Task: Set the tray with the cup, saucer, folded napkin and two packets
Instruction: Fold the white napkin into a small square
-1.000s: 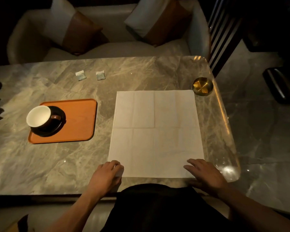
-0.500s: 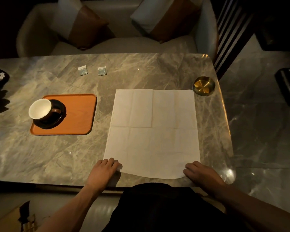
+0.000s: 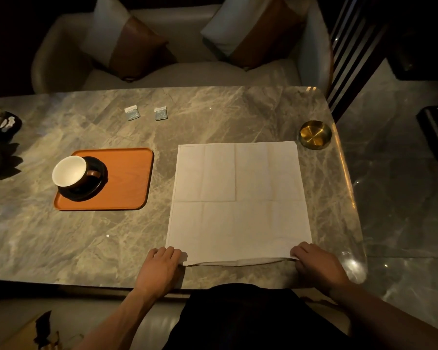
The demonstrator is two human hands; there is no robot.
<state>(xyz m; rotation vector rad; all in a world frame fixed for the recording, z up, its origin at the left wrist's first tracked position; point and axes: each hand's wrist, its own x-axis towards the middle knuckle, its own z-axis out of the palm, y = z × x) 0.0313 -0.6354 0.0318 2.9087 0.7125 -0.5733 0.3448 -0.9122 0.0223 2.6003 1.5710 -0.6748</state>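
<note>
From the head view, the left hand (image 3: 159, 267) and right hand (image 3: 316, 265) are pinching the near corners of the white creased cloth napkin (image 3: 237, 198), which is lying unfolded on the grey marble table (image 3: 86, 238) beside the orange tray (image 3: 127, 178). It looks light and limp, so corners are suiting it best.

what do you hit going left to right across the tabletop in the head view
cup on its saucer → orange tray → napkin → brass dish. The two packets overlap the tray's span, so they are left out.
</note>
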